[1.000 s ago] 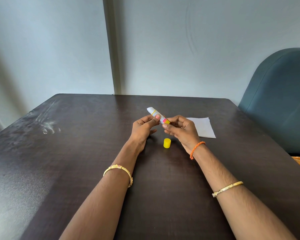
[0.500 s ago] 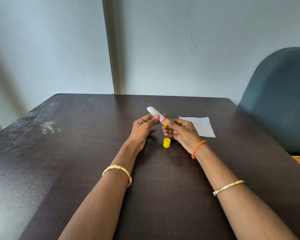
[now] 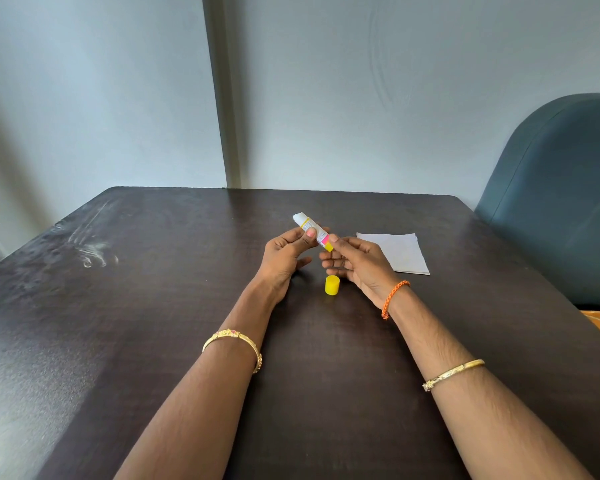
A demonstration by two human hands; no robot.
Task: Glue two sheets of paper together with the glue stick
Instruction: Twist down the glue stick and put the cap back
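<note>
The left hand [image 3: 286, 252] pinches the glue stick [image 3: 313, 231] around its middle between thumb and fingers, palm turned toward the centre, holding it tilted with the white glue end pointing up and away. The right hand [image 3: 355, 263] meets it from the other side: its thumb and forefinger close on the yellow base at the lower end, the other fingers loosely curled beneath. Both forearms stretch forward over the table [image 3: 153, 306], wrists lifted off the surface, so the stick hangs in the air between the two hands.

The yellow cap [image 3: 332, 285] stands on the table just below the hands, so uncapping is done. By the grip on the base, the step in hand looks like twisting up the glue (whether any more needs raising is too small to tell).

The paper [image 3: 395, 252] lies flat just beyond the right hand, near the far right of the table; it looks like a small stack, though I cannot count the sheets. The next move calls for bringing the stick's white end down onto the top sheet, with one hand freed to pin the paper while the other rubs.
</note>
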